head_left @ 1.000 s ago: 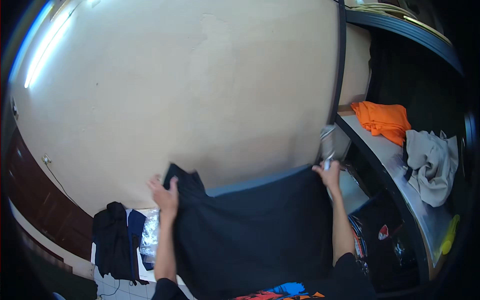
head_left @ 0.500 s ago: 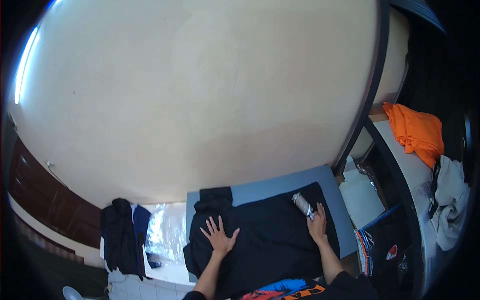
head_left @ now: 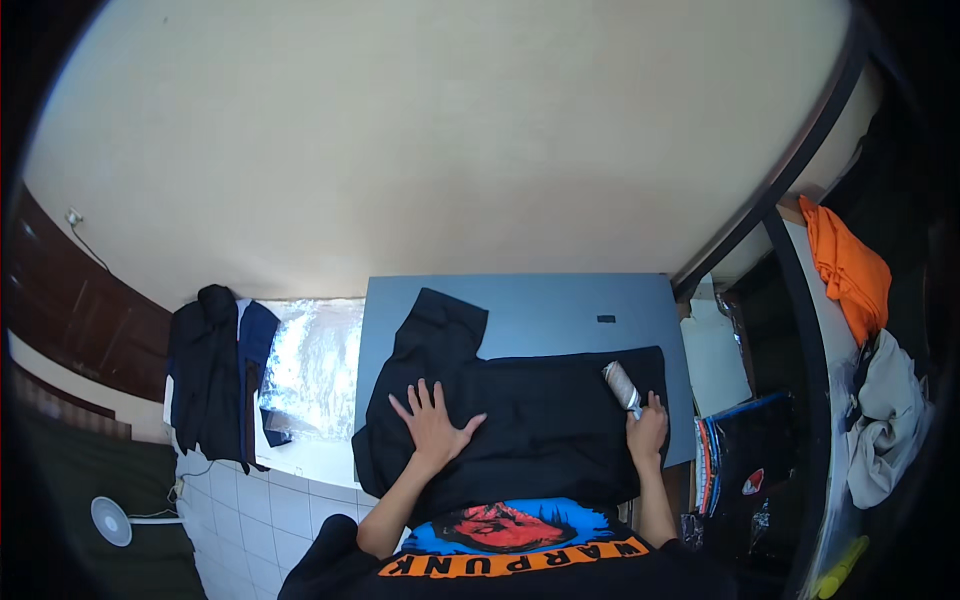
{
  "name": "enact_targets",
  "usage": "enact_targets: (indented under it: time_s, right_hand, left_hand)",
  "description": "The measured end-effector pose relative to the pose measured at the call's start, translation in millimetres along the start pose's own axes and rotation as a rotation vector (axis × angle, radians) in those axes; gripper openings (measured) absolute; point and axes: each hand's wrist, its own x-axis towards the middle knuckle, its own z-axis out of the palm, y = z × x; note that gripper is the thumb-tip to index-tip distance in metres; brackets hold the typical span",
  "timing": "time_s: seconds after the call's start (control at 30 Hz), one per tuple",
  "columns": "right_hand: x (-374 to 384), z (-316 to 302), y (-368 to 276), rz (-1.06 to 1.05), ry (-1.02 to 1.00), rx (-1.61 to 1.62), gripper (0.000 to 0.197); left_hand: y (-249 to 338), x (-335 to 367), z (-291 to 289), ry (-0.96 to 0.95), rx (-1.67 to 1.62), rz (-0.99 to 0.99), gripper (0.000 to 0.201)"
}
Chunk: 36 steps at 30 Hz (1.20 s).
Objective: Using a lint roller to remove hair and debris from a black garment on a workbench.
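Note:
A black T-shirt lies spread over a grey-blue table, its far sleeve pointing away from me on the left. My left hand rests flat on the shirt's left part, fingers spread. On the right, my right hand is closed round the handle of a lint roller. The roller's pale cylinder rests on or just over the cloth near the shirt's right edge; whether it touches I cannot tell.
Folded dark garments lie left, beside clear plastic wrapping. A small dark rectangle sits on the table's far part. Shelving at right holds orange cloth, grey cloth and packaged items. A white fan stands lower left.
The view has tilted downward. The shirt now lies farther from the table's far edge, baring the small dark rectangle, and its far sleeve is more spread. My right hand still holds the lint roller.

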Motion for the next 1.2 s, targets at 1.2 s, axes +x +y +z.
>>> enact_targets:
  time_s: [1.2]
  right_hand:
    - [132,4,-370,-0.444,-0.153,0.812,0.031]
  left_hand:
    - [-69,74,67,0.126,-0.065,-0.195,0.103]
